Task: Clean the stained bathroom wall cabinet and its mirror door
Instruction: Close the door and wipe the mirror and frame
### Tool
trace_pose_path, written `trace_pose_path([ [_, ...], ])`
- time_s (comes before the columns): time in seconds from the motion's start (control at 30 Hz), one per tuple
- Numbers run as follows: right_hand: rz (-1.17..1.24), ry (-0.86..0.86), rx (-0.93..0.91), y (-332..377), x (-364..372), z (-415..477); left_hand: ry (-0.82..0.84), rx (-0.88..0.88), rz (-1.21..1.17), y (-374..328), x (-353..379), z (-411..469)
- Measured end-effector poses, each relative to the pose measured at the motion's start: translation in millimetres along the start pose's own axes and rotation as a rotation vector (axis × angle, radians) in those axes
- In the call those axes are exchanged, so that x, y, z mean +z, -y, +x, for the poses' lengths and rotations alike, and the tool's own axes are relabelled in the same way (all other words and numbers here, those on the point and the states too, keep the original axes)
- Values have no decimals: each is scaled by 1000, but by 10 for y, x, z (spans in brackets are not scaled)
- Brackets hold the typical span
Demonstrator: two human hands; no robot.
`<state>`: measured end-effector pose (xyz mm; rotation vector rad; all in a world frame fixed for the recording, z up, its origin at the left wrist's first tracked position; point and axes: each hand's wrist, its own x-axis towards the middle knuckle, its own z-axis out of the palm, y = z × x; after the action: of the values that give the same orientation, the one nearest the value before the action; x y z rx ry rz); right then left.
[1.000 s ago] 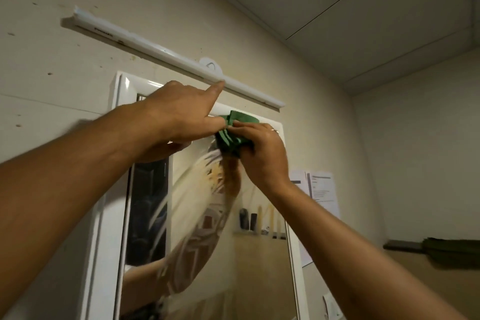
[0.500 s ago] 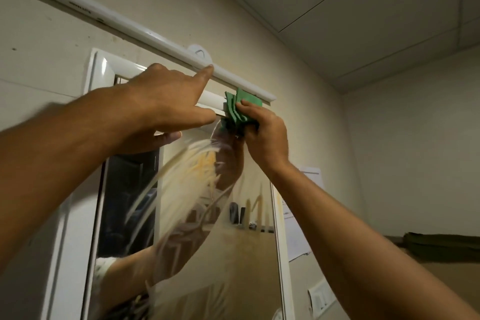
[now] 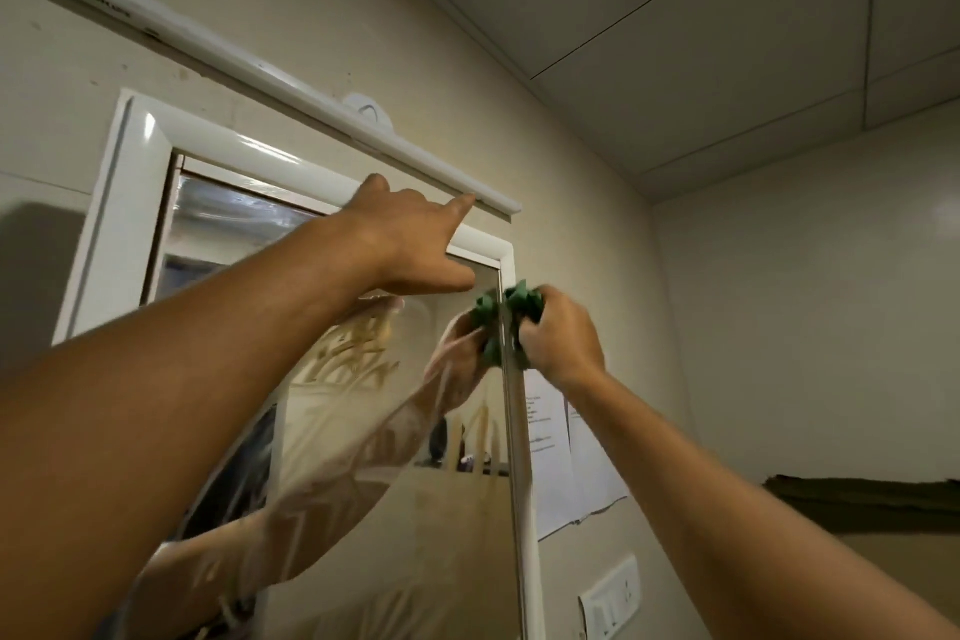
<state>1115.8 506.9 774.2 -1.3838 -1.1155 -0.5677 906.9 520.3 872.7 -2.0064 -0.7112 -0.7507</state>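
The white wall cabinet (image 3: 140, 161) hangs on the beige wall, its mirror door (image 3: 415, 509) swung partly open. Yellowish smears (image 3: 358, 353) streak the glass in its upper middle. My left hand (image 3: 410, 244) holds the door's top edge near the right corner, with the thumb on the front and the index finger pointing up at the lamp. My right hand (image 3: 561, 333) grips a bunched green cloth (image 3: 524, 301) and presses it against the door's right edge, just below the top corner. The mirror reflects both arms and the cloth.
A long white tube lamp (image 3: 260, 68) runs slantwise just above the cabinet, close to my left fingers. Paper sheets (image 3: 556, 457) hang on the wall right of the door, above a white switch plate (image 3: 610, 598). A dark ledge (image 3: 857, 499) juts from the right wall.
My right hand has carried the cloth from the top of the glass over and down to the door's right edge. My left hand slid right along the top edge.
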Motion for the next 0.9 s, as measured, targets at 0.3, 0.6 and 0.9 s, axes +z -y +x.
trace_pose_path([
  [0.3,276,76,15,293,-393,370,-38,21,-29,-22,154,142],
  [0.6,14,-40,-90,-342,206,-401,-53,34,10,-7,227,143],
  [0.9,203,215,117,-459,-279,-709,4,58,57,-107,162,45],
])
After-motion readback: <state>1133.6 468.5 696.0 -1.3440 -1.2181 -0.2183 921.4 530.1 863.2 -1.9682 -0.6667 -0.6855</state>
